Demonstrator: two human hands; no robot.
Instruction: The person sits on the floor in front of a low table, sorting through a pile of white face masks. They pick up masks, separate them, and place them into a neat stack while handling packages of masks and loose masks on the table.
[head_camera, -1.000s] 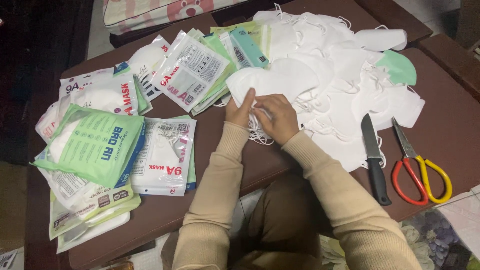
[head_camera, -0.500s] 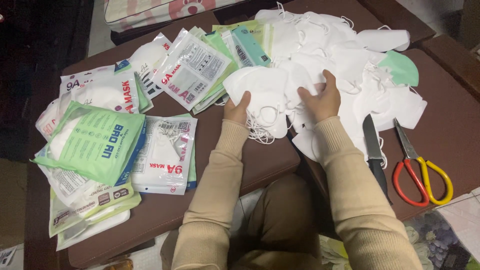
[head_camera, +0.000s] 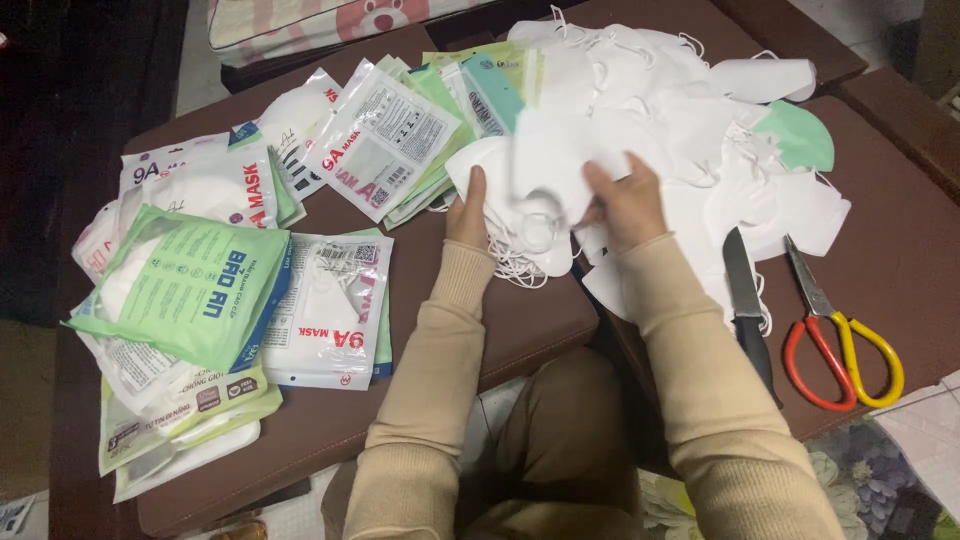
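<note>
White face masks (head_camera: 545, 190) sit at the upper centre of the frame, gripped between a person's two hands above a dark brown table (head_camera: 520, 320).

At the far left, a stack of packaged masks (head_camera: 185, 290) spreads across the table, a green packet (head_camera: 195, 285) lying on top and a clear packet with red lettering (head_camera: 335, 320) just beside it. More sealed packets (head_camera: 385, 135) fan out toward the upper centre.

The left hand (head_camera: 467, 210), in a beige sleeve (head_camera: 425, 380), rests with its fingers extended against the left edge of the held masks, thumb side up; how tightly it grips cannot be told. The right hand (head_camera: 625, 205) is curled, its fingers pinching a blurred white mask from the right side. Loose ear loops (head_camera: 515, 265) dangle beneath the hands.

Behind and to the right of the hands, a large heap of loose white masks (head_camera: 690, 110) covers the upper part of the table, with one pale green mask (head_camera: 800, 135) at its right edge.

At the right of the frame, a black-handled knife (head_camera: 745, 300) lies on the table, partly over a mask. Scissors with red and yellow handles (head_camera: 835, 330) lie just beside it, near the table's edge.
</note>
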